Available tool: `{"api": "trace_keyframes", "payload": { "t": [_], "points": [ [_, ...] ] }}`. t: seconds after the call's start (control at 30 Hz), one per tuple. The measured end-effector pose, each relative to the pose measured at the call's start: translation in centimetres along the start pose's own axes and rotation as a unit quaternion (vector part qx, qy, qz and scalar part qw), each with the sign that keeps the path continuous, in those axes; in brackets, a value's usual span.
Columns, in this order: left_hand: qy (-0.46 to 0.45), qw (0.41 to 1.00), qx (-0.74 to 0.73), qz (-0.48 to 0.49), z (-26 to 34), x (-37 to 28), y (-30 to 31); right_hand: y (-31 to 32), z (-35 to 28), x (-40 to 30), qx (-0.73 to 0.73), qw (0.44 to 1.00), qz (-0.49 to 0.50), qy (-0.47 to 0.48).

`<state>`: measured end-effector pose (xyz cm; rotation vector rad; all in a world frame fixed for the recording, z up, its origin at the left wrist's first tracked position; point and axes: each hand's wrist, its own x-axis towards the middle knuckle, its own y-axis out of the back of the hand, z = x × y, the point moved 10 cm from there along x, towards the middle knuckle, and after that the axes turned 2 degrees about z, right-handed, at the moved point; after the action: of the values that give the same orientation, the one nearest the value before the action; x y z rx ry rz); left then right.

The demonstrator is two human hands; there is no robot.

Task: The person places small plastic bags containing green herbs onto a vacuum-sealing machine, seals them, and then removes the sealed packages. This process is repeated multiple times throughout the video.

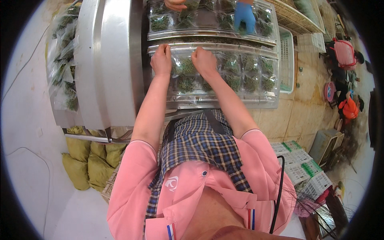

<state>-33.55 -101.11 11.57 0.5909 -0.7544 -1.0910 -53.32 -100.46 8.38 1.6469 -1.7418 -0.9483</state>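
Observation:
Before me is a metal packaging machine point(115, 60) with rows of clear plastic bags of small green peppercorn-like berries along metal bars. My left hand point(161, 60) is closed at the near row's upper bar point(222, 47), thumb and fingers pinched together. My right hand point(204, 61) is curled at the same bar, farther right. Between them lies a clear plastic bag point(188, 66) of green berries, its upper edges at my fingers; the exact grip is partly hidden. My forearms cover some neighbouring bags. More filled bags point(250, 64) lie to the right of my right hand.
Across the machine, another person's bare hand point(175, 4) and blue-gloved hand point(244, 18) are over the far row. Filled bags point(67, 60) lie on the machine's left side. A plastic crate point(286, 60) stands at right. Green sacks point(99, 168) sit below left. People work farther right.

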Motion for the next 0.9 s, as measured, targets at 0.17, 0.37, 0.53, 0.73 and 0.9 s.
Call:
{"api": "trace_keyframes", "payload": {
  "t": [0.17, 0.37, 0.53, 0.73, 0.9],
  "points": [
    [-0.006, 0.993, 0.058, -0.102, -0.2, 1.5, -2.3, -1.9, 0.7, 1.2, -0.067, 0.997, -0.031, -0.026],
    [-0.084, 0.981, 0.118, -0.133, -1.8, 1.8, -2.2, -1.7, 0.7, 1.0, -0.055, 0.997, -0.029, -0.052],
    [-0.146, 0.970, 0.139, -0.137, -0.9, 2.1, -2.1, -2.0, 1.2, 1.0, -0.051, 0.998, -0.020, -0.044],
    [-0.159, 0.958, 0.184, -0.151, -0.6, 2.8, -2.7, -1.7, 1.1, 1.1, -0.047, 0.998, -0.022, -0.042],
    [-0.130, 0.954, 0.174, -0.207, -1.9, 4.3, -4.1, -2.1, 1.6, 1.4, -0.042, 0.997, -0.019, -0.059]
  ]
}}
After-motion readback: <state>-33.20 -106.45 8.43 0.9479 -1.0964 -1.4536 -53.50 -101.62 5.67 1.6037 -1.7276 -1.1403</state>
